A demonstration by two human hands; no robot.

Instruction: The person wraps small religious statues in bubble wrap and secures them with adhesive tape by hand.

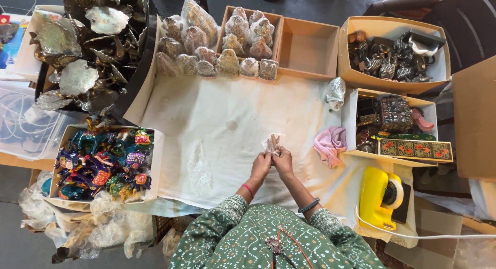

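Note:
My left hand (261, 164) and my right hand (283, 160) meet over the white cloth (222, 124) that covers the table. Together they pinch a small pale object in clear plastic wrap (272, 143), held just above the cloth. What the object is stays too small to tell. An empty clear plastic bag (199, 168) lies on the cloth left of my hands. A pink rag (330, 143) lies crumpled to the right of them.
Wrapped figurines (217, 47) crowd the far edge beside an empty cardboard box (308, 48). A box of colourful painted figures (106, 163) sits left, silver metal pieces (88, 52) far left. Boxes of dark ornaments (395, 57), painted boxes (408, 140) and a yellow tape dispenser (380, 196) stand right.

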